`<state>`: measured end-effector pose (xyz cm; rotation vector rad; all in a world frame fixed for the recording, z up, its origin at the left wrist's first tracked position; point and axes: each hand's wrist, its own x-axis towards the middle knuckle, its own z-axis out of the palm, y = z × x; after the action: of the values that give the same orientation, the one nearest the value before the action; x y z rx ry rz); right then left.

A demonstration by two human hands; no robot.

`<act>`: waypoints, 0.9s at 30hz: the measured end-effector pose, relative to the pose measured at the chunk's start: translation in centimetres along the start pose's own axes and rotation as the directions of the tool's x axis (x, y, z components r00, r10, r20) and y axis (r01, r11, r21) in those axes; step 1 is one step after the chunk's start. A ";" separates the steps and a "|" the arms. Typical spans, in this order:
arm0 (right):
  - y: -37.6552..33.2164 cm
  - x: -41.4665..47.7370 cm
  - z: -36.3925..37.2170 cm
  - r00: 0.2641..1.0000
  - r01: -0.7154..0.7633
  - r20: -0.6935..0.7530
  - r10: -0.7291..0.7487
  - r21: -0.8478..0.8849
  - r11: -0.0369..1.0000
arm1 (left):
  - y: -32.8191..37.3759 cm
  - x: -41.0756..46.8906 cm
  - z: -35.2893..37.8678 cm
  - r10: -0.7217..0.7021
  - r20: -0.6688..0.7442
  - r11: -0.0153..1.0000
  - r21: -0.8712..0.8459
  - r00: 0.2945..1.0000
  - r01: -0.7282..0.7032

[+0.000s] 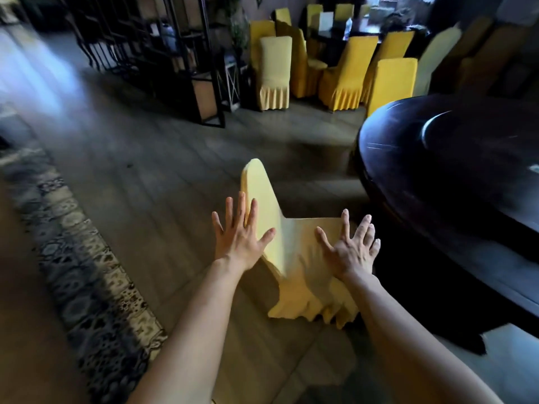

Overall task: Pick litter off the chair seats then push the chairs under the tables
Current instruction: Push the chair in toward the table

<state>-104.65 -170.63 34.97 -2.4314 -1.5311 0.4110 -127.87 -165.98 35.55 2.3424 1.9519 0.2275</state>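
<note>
Our left hand (240, 239) and right hand (351, 250), fingers spread apart, reach the chair (294, 249) beside the dark table (437, 185). Its loose cover probably slips, so we'd push the stiff backrest.

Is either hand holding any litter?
No, the left hand and right hand are spread open and empty at the yellow-covered chair.

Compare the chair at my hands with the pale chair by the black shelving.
The near chair stands beside the dark round table, left hand and right hand spread open at it; the pale chair stands by the black shelving, unattended. The near chair shows its seat; the pale chair only its back. Both wear skirted covers.
</note>
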 end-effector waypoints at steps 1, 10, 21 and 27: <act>-1.7 0.6 0.7 1.000 0.009 0.006 -0.009 -0.006 1.000 | -1.4 0.6 0.0 -0.015 0.006 1.000 -0.007 1.000 0.015; -13.6 7.6 8.8 0.997 0.061 0.042 -0.060 -0.014 0.998 | -10.0 7.5 2.9 -0.122 0.067 0.989 -0.079 0.990 0.128; -24.3 15.1 18.5 0.979 -0.197 0.138 0.151 0.430 0.881 | -14.4 24.1 5.5 0.016 0.188 0.989 -0.148 0.982 0.012; -24.1 15.0 18.9 0.956 -0.281 0.044 0.291 0.432 0.857 | -13.6 32.4 7.5 0.323 0.267 0.946 -0.122 0.908 -0.301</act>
<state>-125.41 -145.85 24.06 -2.2844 -0.9323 0.6951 -134.12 -131.46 27.99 2.4639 1.4109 -0.0161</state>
